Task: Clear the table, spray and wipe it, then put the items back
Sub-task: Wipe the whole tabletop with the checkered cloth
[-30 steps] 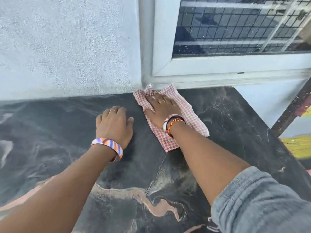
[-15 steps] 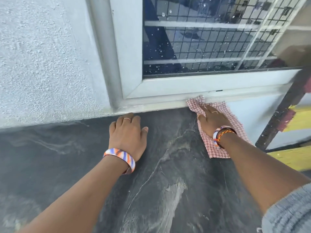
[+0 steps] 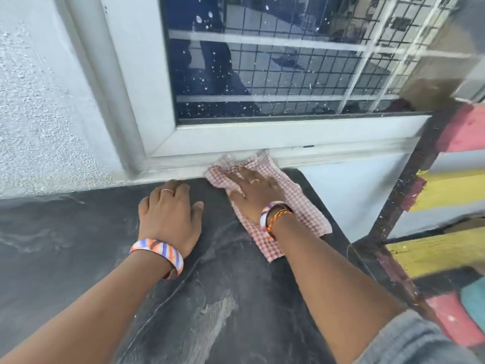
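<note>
- step in hand looked like the wipe phase: no items sat on the visible part of the dark marbled surface (image 3: pixel 215 298), so clearing seemed done.
- right hand (image 3: pixel 253 191) lay flat, fingers spread, palm pressing down on the red-and-white checked cloth (image 3: pixel 299 208); no pinch or bunching, so it was open on top of the cloth rather than clutching it.
- cloth was at roughly 1 o'clock from the view centre, in the far right corner of the surface, its far edge touching the white window sill (image 3: pixel 341 156) and riding up a little against it.
- cloth's near corner trailed back toward 5 o'clock from the right hand, near the right edge of the surface.
- left hand (image 3: pixel 170 214) was at about 11 o'clock from the centre, just beside the cloth but apart from it, fingers loosely curled, resting knuckles-up on the surface and holding nothing; read as a brace.
- both wrists wore striped bangles; grey sleeve (image 3: pixel 420 340) pushed up on the right arm at 5 o'clock.
- spray bottle and the cleared items were not in view.
- window glass (image 3: pixel 275 69) above was speckled; not part of the job.
- motion blur on the cloth's far edge; cannot tell the stroke direction.
- judgement: far corner was being covered; next move called for dragging the cloth back toward 6 o'clock with steady palm pressure, keeping it flat and off the right edge.
- the large near and left areas of the surface likely needed passes before items go back.
</note>
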